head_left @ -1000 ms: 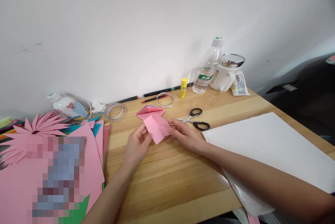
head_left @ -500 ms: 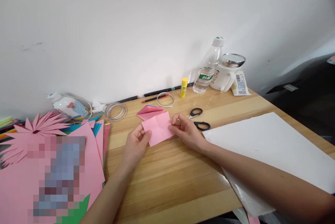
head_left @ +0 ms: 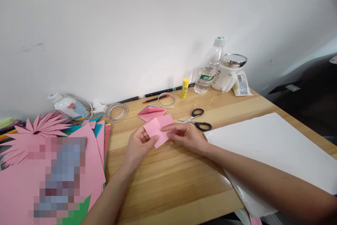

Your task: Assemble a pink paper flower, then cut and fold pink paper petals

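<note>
A small pink paper square (head_left: pixel 158 128) is held just above the wooden table (head_left: pixel 171 176) between both my hands. My left hand (head_left: pixel 138 146) pinches its lower left edge. My right hand (head_left: pixel 184 135) grips its right side, fingers curled over the paper. Behind the square lies a folded pink paper piece (head_left: pixel 150 111). Black-handled scissors (head_left: pixel 198 121) lie just right of my right hand.
A stack of coloured sheets (head_left: pixel 86 154) with a pink paper flower (head_left: pixel 39 128) fills the left. Tape rings (head_left: pixel 116 111), pens (head_left: pixel 168 90), a yellow glue stick (head_left: pixel 185 87), a water bottle (head_left: pixel 209 67) and a white mug (head_left: pixel 226 74) line the wall. A white sheet (head_left: pixel 271 147) lies at right.
The pink square has been turned and shifted slightly between my hands. My right fingers have moved left over the paper, uncovering the scissors' blades.
</note>
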A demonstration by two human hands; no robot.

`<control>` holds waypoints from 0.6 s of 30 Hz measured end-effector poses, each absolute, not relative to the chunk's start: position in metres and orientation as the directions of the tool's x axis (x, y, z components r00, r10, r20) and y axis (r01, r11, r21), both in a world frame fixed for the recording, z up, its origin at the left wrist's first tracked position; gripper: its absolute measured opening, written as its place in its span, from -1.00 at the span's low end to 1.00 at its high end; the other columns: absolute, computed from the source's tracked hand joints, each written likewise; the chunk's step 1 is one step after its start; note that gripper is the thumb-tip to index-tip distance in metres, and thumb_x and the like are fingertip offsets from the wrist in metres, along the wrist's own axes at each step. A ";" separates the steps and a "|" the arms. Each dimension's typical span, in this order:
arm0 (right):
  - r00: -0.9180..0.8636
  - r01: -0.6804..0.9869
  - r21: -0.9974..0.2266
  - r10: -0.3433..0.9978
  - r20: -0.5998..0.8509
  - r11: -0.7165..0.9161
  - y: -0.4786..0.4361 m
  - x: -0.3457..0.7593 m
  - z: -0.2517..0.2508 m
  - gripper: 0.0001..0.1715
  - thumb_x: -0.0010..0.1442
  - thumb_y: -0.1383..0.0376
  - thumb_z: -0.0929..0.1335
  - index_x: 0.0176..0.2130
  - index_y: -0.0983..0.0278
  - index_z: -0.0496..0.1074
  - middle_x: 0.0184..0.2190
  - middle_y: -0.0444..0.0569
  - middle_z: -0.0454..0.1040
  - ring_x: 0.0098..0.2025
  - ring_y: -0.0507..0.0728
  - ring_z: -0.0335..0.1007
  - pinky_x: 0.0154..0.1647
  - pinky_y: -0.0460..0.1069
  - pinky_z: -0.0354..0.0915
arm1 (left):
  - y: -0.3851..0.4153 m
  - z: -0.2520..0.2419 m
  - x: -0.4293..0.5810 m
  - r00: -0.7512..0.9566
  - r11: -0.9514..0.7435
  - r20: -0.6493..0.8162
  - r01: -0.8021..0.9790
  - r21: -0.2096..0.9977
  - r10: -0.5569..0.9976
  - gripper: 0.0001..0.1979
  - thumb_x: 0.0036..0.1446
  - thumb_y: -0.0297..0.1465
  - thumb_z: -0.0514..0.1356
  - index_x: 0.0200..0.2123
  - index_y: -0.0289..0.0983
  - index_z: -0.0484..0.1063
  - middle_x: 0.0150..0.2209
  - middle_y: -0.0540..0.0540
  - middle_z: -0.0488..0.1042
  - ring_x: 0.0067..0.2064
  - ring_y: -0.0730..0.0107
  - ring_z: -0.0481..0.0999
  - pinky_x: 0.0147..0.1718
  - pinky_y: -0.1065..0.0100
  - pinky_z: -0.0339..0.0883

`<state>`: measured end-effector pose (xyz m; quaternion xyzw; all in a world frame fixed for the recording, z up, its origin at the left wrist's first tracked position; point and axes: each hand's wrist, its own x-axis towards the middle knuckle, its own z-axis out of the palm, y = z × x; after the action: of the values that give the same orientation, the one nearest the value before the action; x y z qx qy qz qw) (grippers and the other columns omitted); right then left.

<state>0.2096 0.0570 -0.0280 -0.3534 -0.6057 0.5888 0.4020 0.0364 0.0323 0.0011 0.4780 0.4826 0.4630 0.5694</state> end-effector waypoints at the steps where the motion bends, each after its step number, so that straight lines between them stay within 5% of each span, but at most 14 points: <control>1: -0.417 -0.016 -0.998 0.907 0.061 0.060 0.057 0.210 -0.029 -0.75 0.02 0.34 0.32 -0.26 0.19 0.52 -0.40 -0.13 0.49 -0.56 -0.05 0.30 -0.53 -0.13 0.27 | 0.032 0.002 0.038 0.115 0.092 -0.083 -0.071 0.993 0.990 -0.34 -0.12 -0.40 0.30 0.09 -0.32 0.20 -0.10 -0.27 0.49 -0.15 0.18 0.51 -0.18 0.23 0.38; 5: -0.350 0.023 -0.997 0.935 0.062 0.075 0.061 0.211 -0.032 -0.74 0.03 0.33 0.29 -0.28 0.21 0.53 -0.39 -0.11 0.51 -0.58 -0.05 0.29 -0.53 -0.12 0.28 | 0.029 0.006 0.039 0.077 -0.065 0.067 -0.022 0.998 0.995 -0.29 0.02 -0.41 0.19 0.20 -0.06 -0.04 0.12 -0.20 0.28 -0.16 0.28 0.51 -0.21 0.26 0.39; 10: -0.333 -0.018 -0.999 0.942 0.039 0.035 0.063 0.212 -0.032 -0.73 0.02 0.31 0.30 -0.26 0.20 0.52 -0.32 -0.09 0.52 -0.55 0.00 0.39 -0.46 -0.07 0.33 | 0.030 0.005 0.032 0.239 -0.245 0.176 0.298 0.923 0.955 -0.64 0.04 -0.53 0.06 -0.14 -0.12 0.48 0.02 -0.09 0.39 -0.05 0.25 0.43 -0.07 0.22 0.30; 18: -0.383 -0.060 -0.997 0.924 -0.024 -0.050 0.063 0.214 -0.030 -0.74 0.00 0.29 0.33 -0.26 0.22 0.51 -0.35 -0.09 0.52 -0.50 0.05 0.45 -0.44 -0.05 0.34 | 0.034 0.005 0.030 0.287 -0.335 0.241 0.347 0.876 0.927 -0.75 -0.07 -0.49 0.23 -0.27 -0.14 0.55 -0.05 -0.13 0.43 -0.01 0.19 0.39 -0.06 0.19 0.29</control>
<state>0.2137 0.0627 -0.0301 -0.3850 -0.5606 0.6140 0.4007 0.0297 0.0341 0.0048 0.7140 0.4459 0.3972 0.3655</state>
